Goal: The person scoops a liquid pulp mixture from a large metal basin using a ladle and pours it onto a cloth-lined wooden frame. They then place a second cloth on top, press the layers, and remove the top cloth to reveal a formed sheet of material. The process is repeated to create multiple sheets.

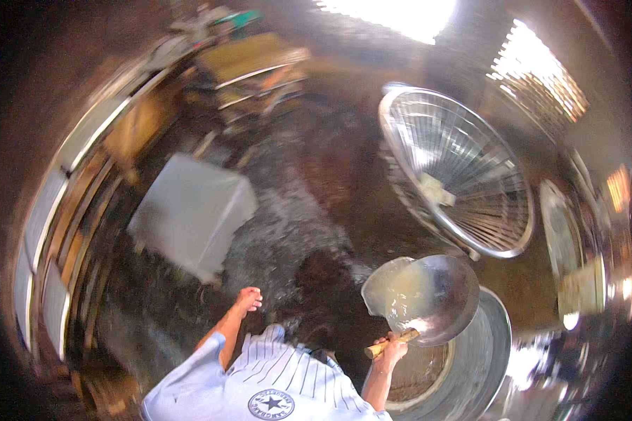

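Observation:
My right hand point(395, 349) is closed round the wooden handle point(393, 344) of a wide, round metal pan point(448, 298), shaped like a wok. The pan is tilted above the left part of a large grey metal tub point(500, 344). A pale, shiny sheet point(383, 288), apparently liquid, spreads past the pan's left rim over the floor. Brownish contents point(418, 372) show in the tub, partly hidden by my arm and the pan. Out to the left, my left hand point(248, 299) hangs in the air with its fingers curled in and nothing visible in them.
A pale grey box-shaped block point(189, 210) stands on the dark, wet floor point(288, 217) ahead to the left. At the far right is a large round fan point(463, 168) with a wire guard. Wooden shelving point(95, 217) runs along the left. Stacked boards point(253, 63) lie farther back.

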Motion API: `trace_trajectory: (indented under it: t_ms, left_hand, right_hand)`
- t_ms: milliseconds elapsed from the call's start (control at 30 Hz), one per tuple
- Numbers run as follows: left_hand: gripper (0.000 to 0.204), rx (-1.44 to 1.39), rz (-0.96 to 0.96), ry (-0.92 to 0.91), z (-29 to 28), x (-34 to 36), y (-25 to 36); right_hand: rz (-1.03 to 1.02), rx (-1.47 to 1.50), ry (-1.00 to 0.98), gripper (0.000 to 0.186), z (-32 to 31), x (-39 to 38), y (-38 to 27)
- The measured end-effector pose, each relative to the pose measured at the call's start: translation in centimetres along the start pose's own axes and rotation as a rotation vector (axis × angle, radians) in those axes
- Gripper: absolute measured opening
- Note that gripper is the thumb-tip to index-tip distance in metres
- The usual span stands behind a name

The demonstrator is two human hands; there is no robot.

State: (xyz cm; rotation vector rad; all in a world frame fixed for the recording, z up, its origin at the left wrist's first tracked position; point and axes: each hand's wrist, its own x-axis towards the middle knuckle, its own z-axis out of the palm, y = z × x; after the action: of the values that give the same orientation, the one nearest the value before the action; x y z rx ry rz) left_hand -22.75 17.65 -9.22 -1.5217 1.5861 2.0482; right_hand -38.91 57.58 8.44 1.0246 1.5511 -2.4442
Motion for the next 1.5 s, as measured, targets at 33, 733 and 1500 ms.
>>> trace_trajectory:
  t_ms: [33, 733, 1500]
  left_hand:
    - [0.029, -0.048, -0.032, 0.059, -2.4, -0.1, -1.9]
    - [0.03, -0.453, -0.151, 0.242, -10.2, -3.3, -7.6]
    - [0.043, 0.408, 0.044, -0.231, 18.1, -3.5, 7.3]
  right_hand:
    - [-0.02, -0.101, -0.042, 0.028, 0.9, 0.0, 1.1]
    - [-0.648, -2.325, -0.696, 0.046, 5.8, 9.0, -9.2]
    - [-0.997, -1.835, -0.713, 0.007, -0.7, 12.7, -16.1]
